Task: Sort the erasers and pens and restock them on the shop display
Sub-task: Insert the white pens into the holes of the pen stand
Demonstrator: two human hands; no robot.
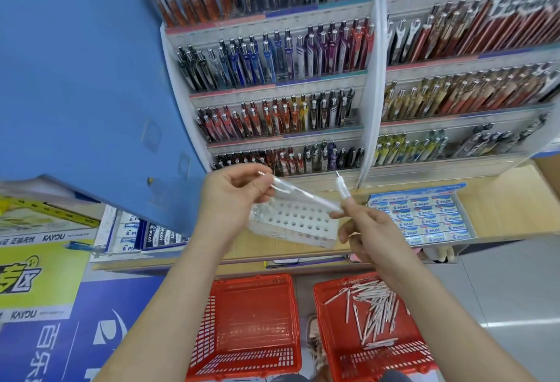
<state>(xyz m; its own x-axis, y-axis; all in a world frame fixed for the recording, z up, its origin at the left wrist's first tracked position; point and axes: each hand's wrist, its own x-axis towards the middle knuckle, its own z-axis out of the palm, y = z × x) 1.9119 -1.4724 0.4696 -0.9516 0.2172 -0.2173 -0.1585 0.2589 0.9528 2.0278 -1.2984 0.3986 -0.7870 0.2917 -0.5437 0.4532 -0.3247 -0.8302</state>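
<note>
White pens (303, 192) are pinched in left hand (233, 203) and right hand (375, 230) — slotting into the mid-frame perforated holder (303, 225) seems due.

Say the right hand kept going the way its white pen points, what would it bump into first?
Probably the bottom row of display pens: the right hand aims its white pen up and slightly left at them. Depth is hard to judge here.
</note>
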